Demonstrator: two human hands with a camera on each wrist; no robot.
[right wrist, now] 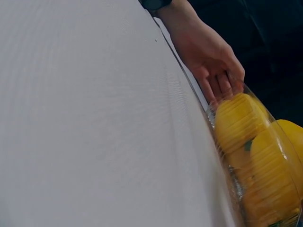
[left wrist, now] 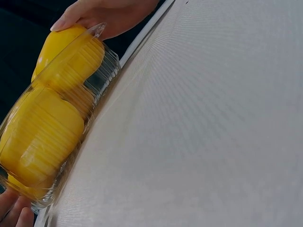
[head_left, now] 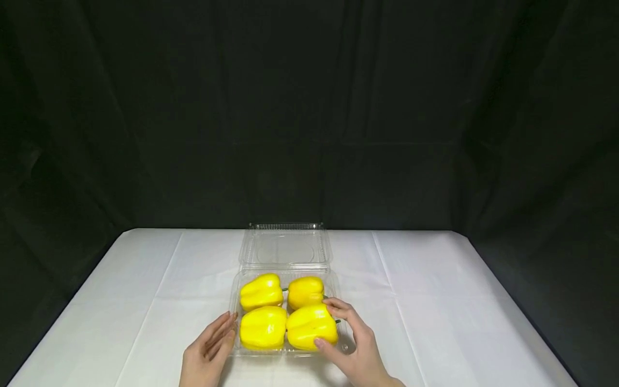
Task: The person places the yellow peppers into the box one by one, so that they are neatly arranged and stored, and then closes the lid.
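Several yellow bell peppers sit in two rows in a clear plastic clamshell container (head_left: 261,353) in the head view. My right hand (head_left: 360,344) holds the front right bell pepper (head_left: 311,327), thumb on its near side and fingers on its far side. The left wrist view also shows that thumb pressed on the pepper (left wrist: 71,56). Along the container's left wall lies my left hand (head_left: 208,346), its fingers extended beside the front left bell pepper (head_left: 263,328). In the right wrist view the left hand's fingers (right wrist: 222,87) touch the container's side.
The container's hinged lid (head_left: 285,250) lies folded back, away from me. A white cloth (head_left: 435,301) covers the table, and black curtains (head_left: 290,107) hang behind and at both sides. A dark watch (right wrist: 155,4) is on the left wrist.
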